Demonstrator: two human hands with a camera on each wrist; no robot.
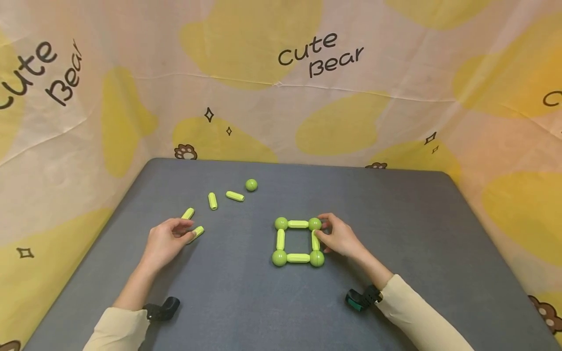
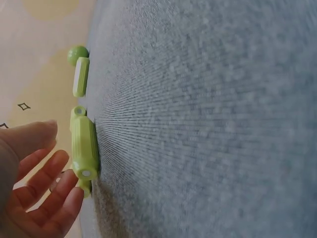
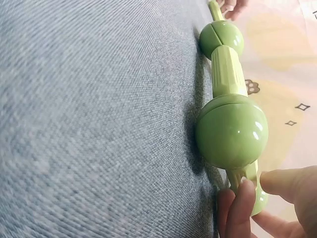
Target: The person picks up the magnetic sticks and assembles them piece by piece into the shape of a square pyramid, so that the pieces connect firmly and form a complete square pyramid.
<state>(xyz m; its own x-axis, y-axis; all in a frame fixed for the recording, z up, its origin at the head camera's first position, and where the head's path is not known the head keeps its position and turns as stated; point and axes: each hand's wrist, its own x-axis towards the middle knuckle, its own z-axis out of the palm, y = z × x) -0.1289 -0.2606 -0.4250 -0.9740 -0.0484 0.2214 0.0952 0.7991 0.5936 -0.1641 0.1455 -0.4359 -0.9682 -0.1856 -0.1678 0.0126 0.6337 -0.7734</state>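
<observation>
Four-sided and flat on the table, a square of light-green rods and green balls sits in front of my right hand [image 1: 343, 239]. That hand holds the square's right-side rod [image 1: 315, 243], its thumb and fingers on either side of it near the far right ball [image 1: 314, 224]. The near right ball [image 3: 232, 133] shows large in the right wrist view. My left hand [image 1: 167, 241] hovers around a loose ribbed rod [image 2: 84, 146], fingers relaxed and spread beside it. A second loose rod [image 1: 189, 213] lies just beyond those fingers, partly hidden.
Farther back on the grey table [image 1: 395, 209] lie two more loose rods, one upright in view [image 1: 212, 201] and one slanted [image 1: 234, 196], with a single green ball [image 1: 251, 185] beside them. A printed cloth [image 1: 263, 112] hangs around the table's back and sides.
</observation>
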